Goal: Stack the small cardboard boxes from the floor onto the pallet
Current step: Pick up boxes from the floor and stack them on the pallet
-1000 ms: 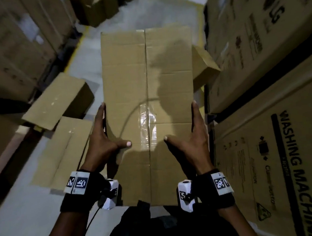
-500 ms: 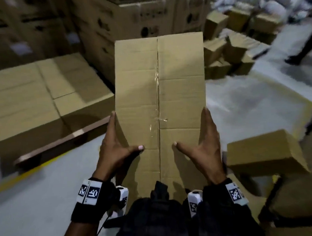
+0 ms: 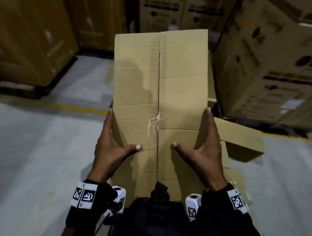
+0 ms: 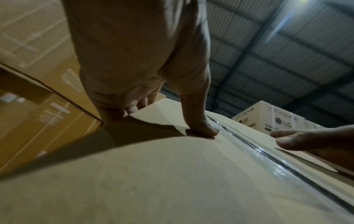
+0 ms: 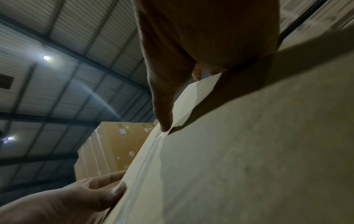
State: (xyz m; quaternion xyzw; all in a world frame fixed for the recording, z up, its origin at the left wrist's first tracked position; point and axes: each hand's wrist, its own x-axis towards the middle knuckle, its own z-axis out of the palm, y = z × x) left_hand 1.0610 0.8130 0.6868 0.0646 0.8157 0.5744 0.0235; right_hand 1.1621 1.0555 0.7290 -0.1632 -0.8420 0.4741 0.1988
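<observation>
Both-sided, left hand (image 3: pixel 111 149) and right hand (image 3: pixel 206 147) clasp box (image 3: pixel 161 92), thumbs atop

my right hand (image 5: pixel 206 37) grips the cardboard box (image 5: pixel 258 151), thumb down on its taped top; my left hand (image 5: pixel 80 200) holds the opposite edge, a big carton (image 5: pixel 114 145) beyond it.
</observation>
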